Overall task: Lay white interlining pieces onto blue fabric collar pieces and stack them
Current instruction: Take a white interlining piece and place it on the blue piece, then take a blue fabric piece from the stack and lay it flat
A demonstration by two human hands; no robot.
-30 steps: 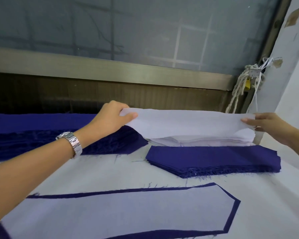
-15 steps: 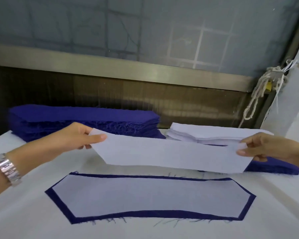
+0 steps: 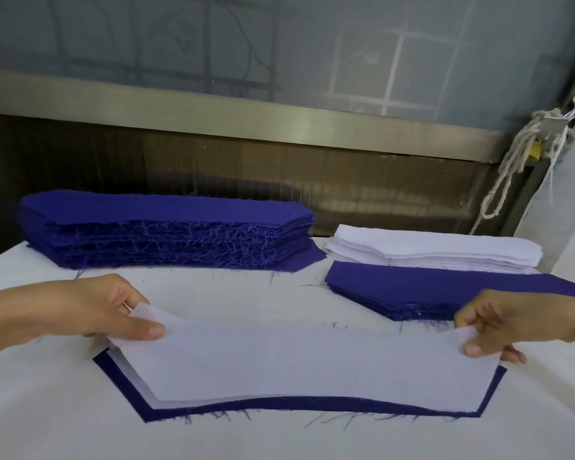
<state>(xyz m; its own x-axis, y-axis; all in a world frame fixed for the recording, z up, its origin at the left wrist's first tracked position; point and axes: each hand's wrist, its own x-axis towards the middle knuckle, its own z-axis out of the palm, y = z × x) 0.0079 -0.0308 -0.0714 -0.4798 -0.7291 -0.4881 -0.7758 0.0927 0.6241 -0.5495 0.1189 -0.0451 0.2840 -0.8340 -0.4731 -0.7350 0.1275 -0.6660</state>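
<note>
I hold one white interlining piece (image 3: 296,363) stretched between both hands. My left hand (image 3: 113,310) pinches its left end and my right hand (image 3: 498,323) pinches its right end. The piece hovers just over a blue collar piece (image 3: 279,406) that lies on the table with another white interlining on it, whose edge shows at the left. A tall stack of blue collar pieces (image 3: 166,234) stands at the back left. A low blue stack (image 3: 412,293) lies at the back right, with a pile of white interlining pieces (image 3: 432,250) behind it.
The table (image 3: 47,410) is covered in white cloth with loose blue threads on it. A dark panel and a metal rail (image 3: 246,121) run behind the stacks. Knotted white cords (image 3: 515,161) hang at the back right beside a white wall.
Both hands have carried the white interlining piece from the back right pile toward me and down, until it hangs over the collar piece in front.
</note>
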